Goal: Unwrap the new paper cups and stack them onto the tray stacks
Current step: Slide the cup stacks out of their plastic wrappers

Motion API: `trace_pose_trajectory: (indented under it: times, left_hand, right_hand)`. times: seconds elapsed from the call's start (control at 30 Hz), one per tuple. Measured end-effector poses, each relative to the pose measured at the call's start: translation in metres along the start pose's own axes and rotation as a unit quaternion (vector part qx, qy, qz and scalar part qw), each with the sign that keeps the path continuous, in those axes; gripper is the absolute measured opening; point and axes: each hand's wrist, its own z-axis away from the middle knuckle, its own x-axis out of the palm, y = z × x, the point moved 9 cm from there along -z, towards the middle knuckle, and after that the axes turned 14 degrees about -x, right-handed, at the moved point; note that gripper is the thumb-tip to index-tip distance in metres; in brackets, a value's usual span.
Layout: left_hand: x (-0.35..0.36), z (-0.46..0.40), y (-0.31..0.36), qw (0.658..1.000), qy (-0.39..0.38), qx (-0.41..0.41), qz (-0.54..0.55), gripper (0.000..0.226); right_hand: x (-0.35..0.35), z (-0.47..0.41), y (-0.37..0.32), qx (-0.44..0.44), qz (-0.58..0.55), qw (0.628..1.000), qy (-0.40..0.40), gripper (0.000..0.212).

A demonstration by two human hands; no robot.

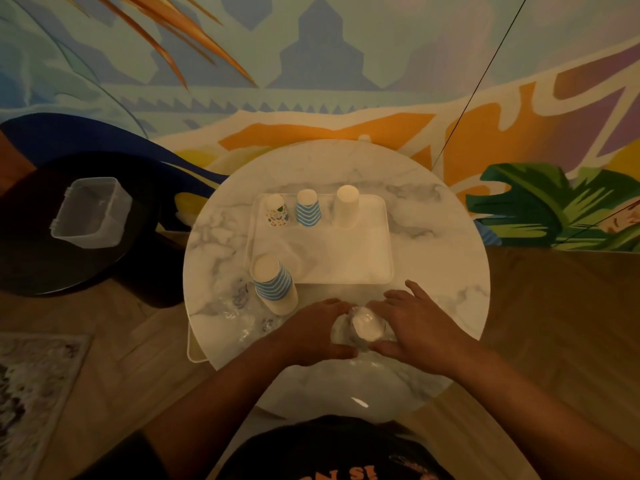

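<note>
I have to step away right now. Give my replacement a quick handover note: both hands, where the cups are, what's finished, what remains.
Left hand and right hand: both grip the clear-plastic-wrapped white cup sleeve near the front of the round marble table.
On the white rectangular tray: upside-down patterned cup stack, blue zigzag cup stack, plain white cup stack.
Unwrapped blue zigzag cups stand off the tray at its front-left corner; crumpled clear wrap lies beside them.
Left: finish unwrapping, then stack both batches onto matching tray stacks.

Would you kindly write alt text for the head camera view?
Both hands, left hand and right hand, grip a plastic-wrapped cup stack on a round marble table. Behind, a white tray holds three upturned cup stacks.
</note>
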Motion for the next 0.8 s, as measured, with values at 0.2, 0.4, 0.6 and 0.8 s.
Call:
trace_pose_trajectory:
  times: [0.2,0.4,0.6,0.8]
  left_hand:
    - [-0.022,-0.013,0.011,0.996,0.059,-0.01,0.069,0.063]
    - [-0.038,-0.019,0.016,0.984,0.098,-0.035,0.147,0.062]
    - [-0.036,-0.03,0.008,0.962,0.098,-0.068,0.246,0.07]
    - [-0.071,-0.036,0.01,0.915,0.166,-0.095,0.357,0.053]
  right_hand:
    - [-0.027,-0.011,0.021,0.019,-0.024,0.999,0.039,0.066]
    - [-0.056,-0.017,0.044,0.011,-0.184,0.975,0.125,0.038]
    - [-0.07,-0.028,0.054,0.003,-0.276,0.943,0.186,0.04]
    - [-0.085,-0.032,0.071,0.029,-0.417,0.88,0.226,0.055]
